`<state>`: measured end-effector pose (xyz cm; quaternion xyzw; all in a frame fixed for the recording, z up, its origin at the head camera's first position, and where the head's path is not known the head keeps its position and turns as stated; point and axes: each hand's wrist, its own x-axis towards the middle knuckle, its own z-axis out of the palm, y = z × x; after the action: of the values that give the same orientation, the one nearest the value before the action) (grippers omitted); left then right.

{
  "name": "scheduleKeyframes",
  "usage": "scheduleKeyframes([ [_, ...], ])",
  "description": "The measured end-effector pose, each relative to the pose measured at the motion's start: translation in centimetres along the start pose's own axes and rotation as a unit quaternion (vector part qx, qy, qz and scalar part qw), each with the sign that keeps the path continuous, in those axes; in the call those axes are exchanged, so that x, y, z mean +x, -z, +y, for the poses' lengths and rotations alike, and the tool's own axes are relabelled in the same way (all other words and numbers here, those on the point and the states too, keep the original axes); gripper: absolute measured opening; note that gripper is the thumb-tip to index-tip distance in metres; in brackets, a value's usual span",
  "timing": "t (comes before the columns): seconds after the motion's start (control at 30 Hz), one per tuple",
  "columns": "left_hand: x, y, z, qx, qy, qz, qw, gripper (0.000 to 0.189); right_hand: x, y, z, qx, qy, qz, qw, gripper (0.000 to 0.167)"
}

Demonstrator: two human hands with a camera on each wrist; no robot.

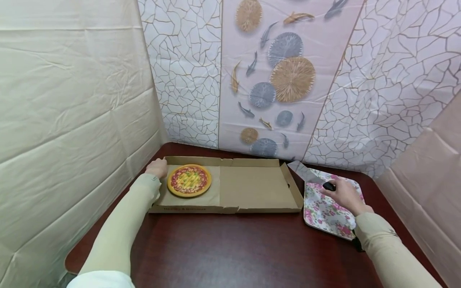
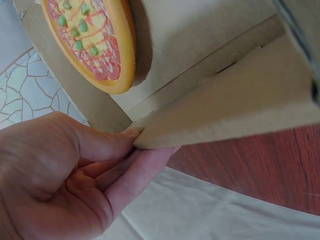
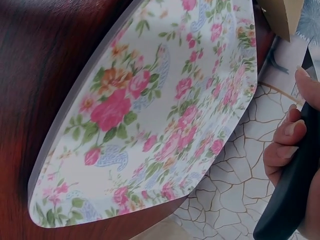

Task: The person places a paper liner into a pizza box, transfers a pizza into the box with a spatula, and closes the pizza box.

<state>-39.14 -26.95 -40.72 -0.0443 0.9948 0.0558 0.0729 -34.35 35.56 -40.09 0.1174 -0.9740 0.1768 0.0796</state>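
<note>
My left hand [image 1: 157,168] is at the left end of an opened cardboard pizza box [image 1: 257,188]. In the left wrist view, thumb and fingers pinch the edge of its side wall [image 2: 235,95]. A toy-like pizza [image 1: 189,180] with an orange-yellow crust lies in the box's left half, just right of that hand. My right hand [image 1: 346,195] grips the black handle [image 3: 292,185] of a tool with a broad, shiny flat blade [image 1: 304,171]. The blade points up and left towards the box's right end. Below the hand is a floral cutting board [image 1: 325,214].
The box lid lies folded open to the right, its end flap close to the board. A small black object [image 1: 357,242] shows by the right sleeve. The dark red table [image 1: 230,248] is enclosed by pale cloth walls [image 1: 72,120] and a patterned backdrop [image 1: 187,80].
</note>
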Motion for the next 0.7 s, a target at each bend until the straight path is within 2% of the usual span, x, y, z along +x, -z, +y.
scheduleKeyframes([
  [0.17, 0.3, -0.3, 0.0, -0.005, 0.000, 0.001, 1.0000, 0.039, -0.7, 0.3, 0.6, -0.011, -0.002, 0.005, 0.9999, 0.034],
  [0.33, 0.4, -0.2, 0.0, -0.009, 0.000, 0.001, 1.0000, 0.044, -1.3, 0.6, 1.3, -0.019, -0.024, 0.005, 0.9995, 0.037],
  [0.7, 0.1, -0.1, 0.0, -0.013, 0.002, 0.000, 0.9999, 0.033, -2.3, 0.4, 2.4, -0.015, -0.058, -0.015, 0.9981, 0.048],
])
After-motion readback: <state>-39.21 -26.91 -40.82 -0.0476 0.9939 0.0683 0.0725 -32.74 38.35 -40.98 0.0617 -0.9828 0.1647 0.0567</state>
